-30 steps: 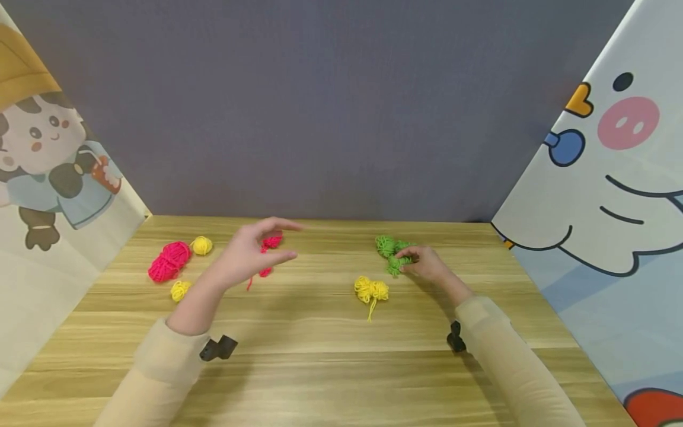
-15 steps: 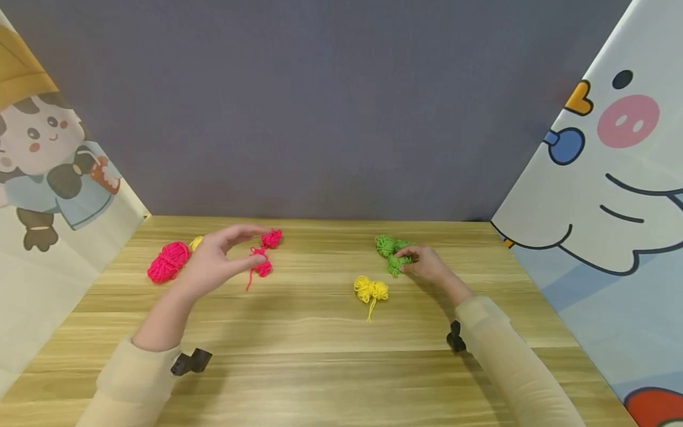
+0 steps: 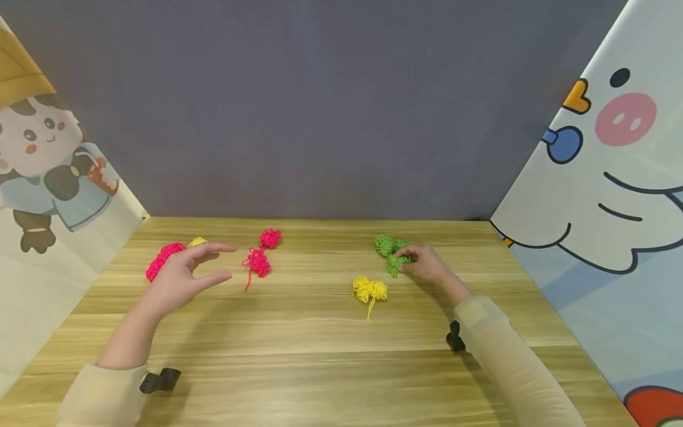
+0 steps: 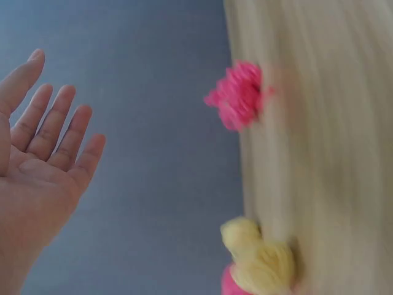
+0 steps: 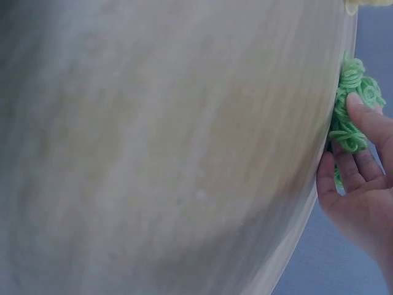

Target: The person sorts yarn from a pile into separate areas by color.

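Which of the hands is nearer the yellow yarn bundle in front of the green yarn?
Right. The right hand is just beyond the yellow yarn bundle and to its right, holding green yarn; the left hand is well off to its left.

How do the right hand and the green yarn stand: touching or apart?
Touching. The right wrist view shows it: the right hand has its thumb against the green yarn, with no gap.

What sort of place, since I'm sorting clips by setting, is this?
Probably an indoor booth arranged for tabletop filming: a wood-grain table, a plain grey panel behind it, and cartoon-printed panels on both sides. The wider room isn't visible.
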Demonstrator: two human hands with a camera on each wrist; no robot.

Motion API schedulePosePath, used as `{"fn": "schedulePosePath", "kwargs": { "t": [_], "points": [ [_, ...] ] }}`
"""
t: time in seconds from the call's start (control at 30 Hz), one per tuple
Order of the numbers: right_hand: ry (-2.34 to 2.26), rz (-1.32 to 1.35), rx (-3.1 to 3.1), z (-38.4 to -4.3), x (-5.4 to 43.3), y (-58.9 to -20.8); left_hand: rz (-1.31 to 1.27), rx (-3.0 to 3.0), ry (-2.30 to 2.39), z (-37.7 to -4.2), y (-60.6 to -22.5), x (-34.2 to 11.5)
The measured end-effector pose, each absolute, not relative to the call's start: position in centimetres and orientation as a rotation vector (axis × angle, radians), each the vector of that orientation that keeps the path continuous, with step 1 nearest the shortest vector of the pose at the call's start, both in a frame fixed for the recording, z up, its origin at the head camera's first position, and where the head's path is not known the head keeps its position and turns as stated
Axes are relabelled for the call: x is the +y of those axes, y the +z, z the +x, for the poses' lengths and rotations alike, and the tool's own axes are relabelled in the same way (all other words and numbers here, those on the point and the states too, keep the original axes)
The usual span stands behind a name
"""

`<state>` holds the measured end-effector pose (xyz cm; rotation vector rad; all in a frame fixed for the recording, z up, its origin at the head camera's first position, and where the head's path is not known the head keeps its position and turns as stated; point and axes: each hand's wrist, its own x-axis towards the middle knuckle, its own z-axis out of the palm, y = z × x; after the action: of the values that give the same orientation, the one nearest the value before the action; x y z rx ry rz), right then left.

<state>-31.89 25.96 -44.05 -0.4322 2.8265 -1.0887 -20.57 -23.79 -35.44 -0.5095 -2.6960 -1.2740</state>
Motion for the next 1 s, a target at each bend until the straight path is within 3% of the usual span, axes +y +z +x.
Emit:
{"fn": "schedulePosePath", "kwargs": {
  "t": [1.0],
  "points": [
    [-1.103, -0.415, 2.825, -32.0, 25.8, -44.1, -0.514, -2.935, -0.936, -21.4, -40.2, -31.6]
  ]
}}
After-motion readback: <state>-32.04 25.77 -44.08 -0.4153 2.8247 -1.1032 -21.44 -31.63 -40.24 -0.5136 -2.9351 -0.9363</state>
